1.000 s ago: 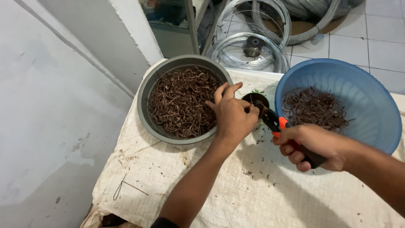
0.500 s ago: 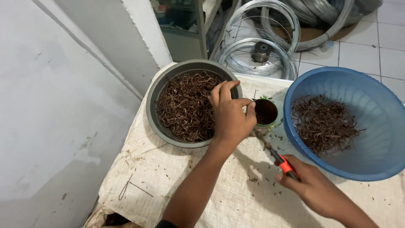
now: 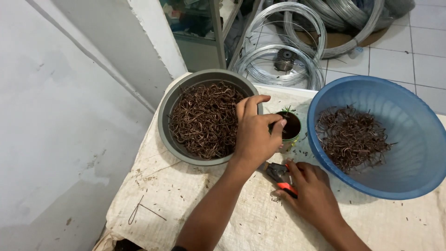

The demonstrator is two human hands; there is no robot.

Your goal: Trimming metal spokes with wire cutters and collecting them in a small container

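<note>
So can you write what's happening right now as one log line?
left hand: touching small cup | right hand: holding orange-handled cutter | grey bowl, blue basin: brown wire bits

Your small green cup (image 3: 291, 132) stands upright between the two bowls, dark inside, your fingers on its rim. Your orange-handled pliers (image 3: 280, 177) lie flat on the tabletop, just below it.
</note>
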